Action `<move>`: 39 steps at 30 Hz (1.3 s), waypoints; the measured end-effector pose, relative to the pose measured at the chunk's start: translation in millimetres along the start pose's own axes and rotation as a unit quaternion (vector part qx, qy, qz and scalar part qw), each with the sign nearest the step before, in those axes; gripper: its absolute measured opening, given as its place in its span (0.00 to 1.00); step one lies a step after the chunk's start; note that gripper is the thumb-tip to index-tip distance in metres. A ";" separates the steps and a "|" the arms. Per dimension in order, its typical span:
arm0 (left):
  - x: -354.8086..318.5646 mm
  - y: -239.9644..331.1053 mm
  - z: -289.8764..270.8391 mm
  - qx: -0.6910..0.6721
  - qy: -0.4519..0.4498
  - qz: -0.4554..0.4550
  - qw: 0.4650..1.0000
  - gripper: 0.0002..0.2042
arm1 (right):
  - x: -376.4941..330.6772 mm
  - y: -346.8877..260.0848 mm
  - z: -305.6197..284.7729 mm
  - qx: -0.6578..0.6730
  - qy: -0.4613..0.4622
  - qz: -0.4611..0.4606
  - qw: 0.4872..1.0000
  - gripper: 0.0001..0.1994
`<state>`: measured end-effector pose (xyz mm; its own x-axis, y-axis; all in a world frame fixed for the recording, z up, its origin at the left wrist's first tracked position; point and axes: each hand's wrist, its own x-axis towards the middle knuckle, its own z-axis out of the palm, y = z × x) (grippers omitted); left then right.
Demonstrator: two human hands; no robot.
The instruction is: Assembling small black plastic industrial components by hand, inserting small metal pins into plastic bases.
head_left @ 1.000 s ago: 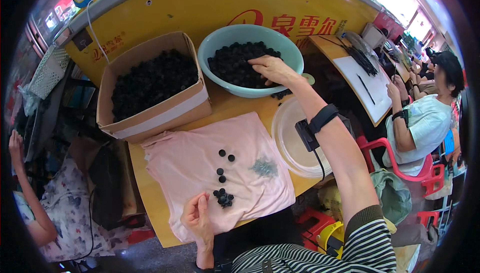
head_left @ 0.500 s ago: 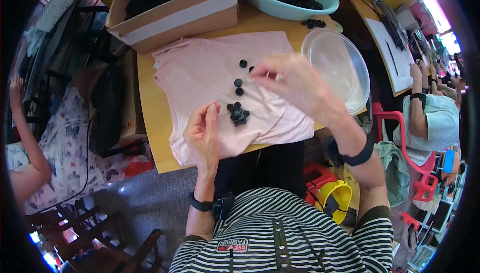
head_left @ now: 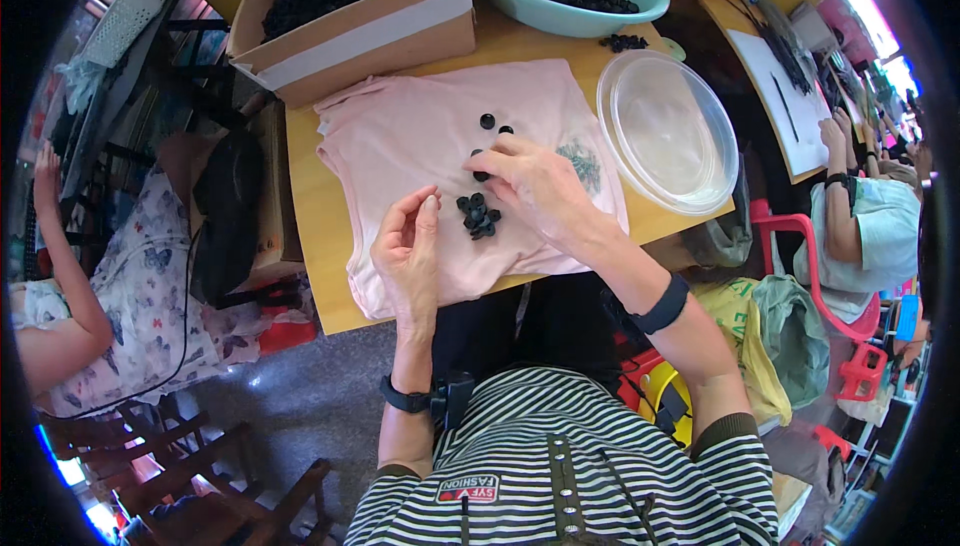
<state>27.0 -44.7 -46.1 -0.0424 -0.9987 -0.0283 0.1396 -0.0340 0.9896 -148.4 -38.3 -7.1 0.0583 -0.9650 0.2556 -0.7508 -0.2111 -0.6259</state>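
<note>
My right hand (head_left: 535, 191) sits at the centre of the frame, palm down on a pink cloth (head_left: 420, 136), its fingers curled loosely with their tips touching a small pile of black beads (head_left: 478, 217). Whether it pinches a bead, I cannot tell. My left hand (head_left: 410, 251) lies lower left of the pile, just beside it, fingers open and cupped, holding nothing. The pile lies between the two hands, nearer my right fingertips. A few loose beads (head_left: 487, 122) lie just above my right hand. Beyond them, at the top of the frame, stand a cardboard box (head_left: 370, 31) and a teal bowl (head_left: 575, 18), both full of dark beads. A clear lid (head_left: 668, 131) rests at upper right.
</note>
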 end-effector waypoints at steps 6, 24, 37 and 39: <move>-2.3 17.9 5.4 0.171 -0.013 0.124 0.977 0.07 | -10.5 -8.5 -9.8 0.001 -0.003 0.002 1.000 0.10; 8.0 39.7 60.0 0.261 -0.136 0.189 0.937 0.05 | -64.0 -10.4 -36.1 -0.095 -0.023 0.101 0.990 0.10; 28.2 5.6 98.2 0.408 -0.171 0.226 0.868 0.03 | -82.1 4.6 -26.6 -0.084 0.038 0.060 0.994 0.08; 27.9 7.4 96.6 0.408 -0.169 0.235 0.866 0.03 | -83.1 4.6 -28.0 -0.058 0.048 0.064 0.995 0.07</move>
<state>-68.6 -69.2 -25.9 -0.4776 -0.8220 0.3102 -0.5192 0.5489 0.6551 -175.1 45.3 -10.6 -0.1014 -0.9622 0.2527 -0.8194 -0.0633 -0.5697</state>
